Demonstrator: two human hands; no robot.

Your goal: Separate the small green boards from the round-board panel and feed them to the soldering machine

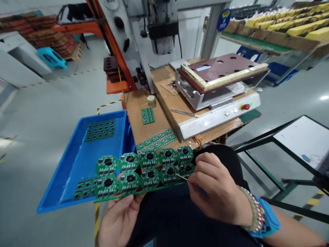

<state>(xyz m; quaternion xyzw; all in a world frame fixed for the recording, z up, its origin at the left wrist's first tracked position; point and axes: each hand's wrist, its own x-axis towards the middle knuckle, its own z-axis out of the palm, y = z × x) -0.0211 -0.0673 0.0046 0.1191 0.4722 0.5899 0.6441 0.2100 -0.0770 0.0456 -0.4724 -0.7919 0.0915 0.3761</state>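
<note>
My left hand [120, 218] is closed on the near left edge of a green circuit board panel [146, 187], fingers beneath and thumb at the rim. The panel carries two rows of rounded boards, each with a black round blob and small parts. My right hand [216, 188] pinches a thin pale stick [181, 176], its tip at a board in the near row, toward the right end. Those fingers cover the panel's right end. Just beyond it, a second green panel [156, 140] lies on the bench, and a smaller green board [147, 116] sits farther back.
On the left, a blue tray [84, 161] holds more green panels. A small lidded jar [151, 101] stands on the brown bench. To the right are a knife-like tool [184, 113], a machine base with a red button [246, 107], and a maroon fixture plate [218, 70].
</note>
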